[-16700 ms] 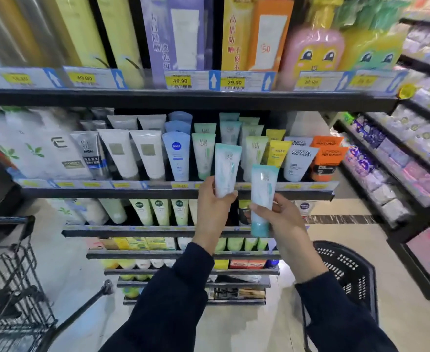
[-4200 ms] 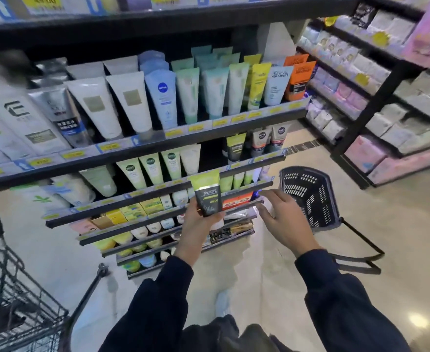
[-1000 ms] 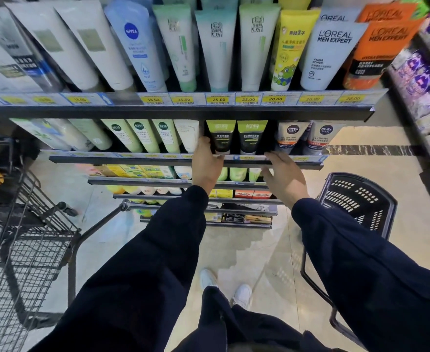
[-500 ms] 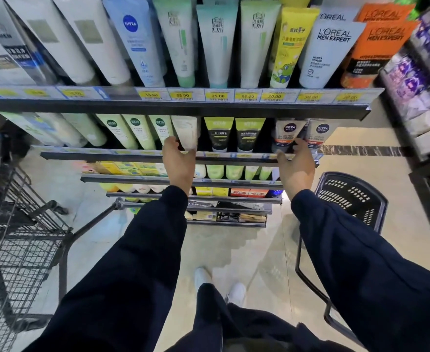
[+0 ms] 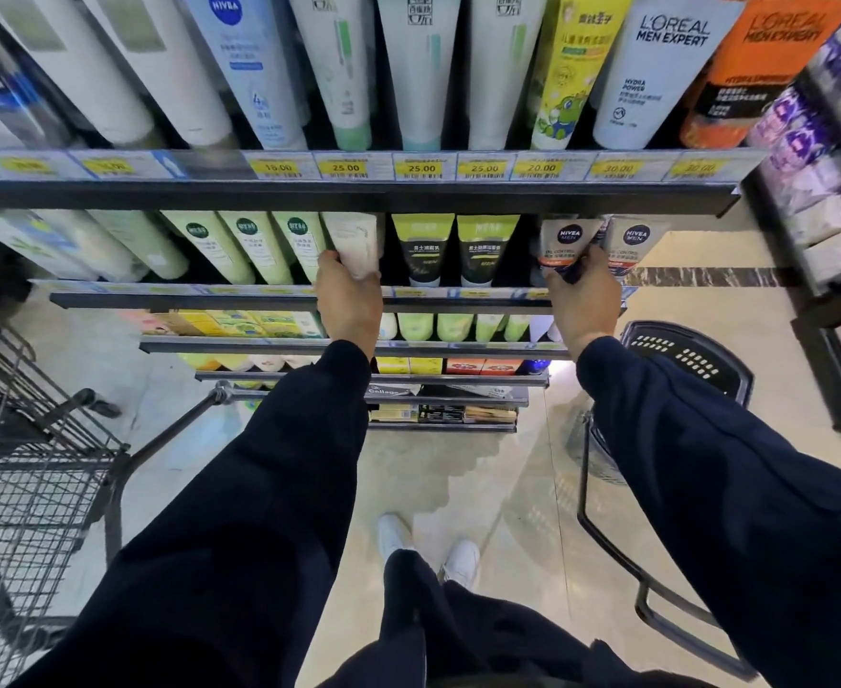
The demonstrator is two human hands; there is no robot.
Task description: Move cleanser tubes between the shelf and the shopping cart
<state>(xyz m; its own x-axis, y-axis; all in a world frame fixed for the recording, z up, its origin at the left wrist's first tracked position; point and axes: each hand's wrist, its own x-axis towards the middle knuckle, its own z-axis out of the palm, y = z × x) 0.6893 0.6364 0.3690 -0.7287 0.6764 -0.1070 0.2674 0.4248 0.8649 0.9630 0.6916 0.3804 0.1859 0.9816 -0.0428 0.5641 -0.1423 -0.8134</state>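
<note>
**Two hands on tubes at the second shelf**

Both hands reach to the second shelf (image 5: 259, 302) of the rack. Left hand (image 5: 349, 300) grips the lower end of a white cleanser tube (image 5: 354, 240), fingers curled round it, just right of the pale green tubes (image 5: 259, 245). Right hand (image 5: 582, 300) pinches the bottom of a Nivea Men tube (image 5: 565, 243), which stands beside a second Nivea Men tube (image 5: 632, 245). Between the hands stand two green-and-black tubes (image 5: 453, 248). A wire shopping cart (image 5: 26, 469) waits at the left; a black basket (image 5: 686, 360) sits on the floor at the right.
</note>
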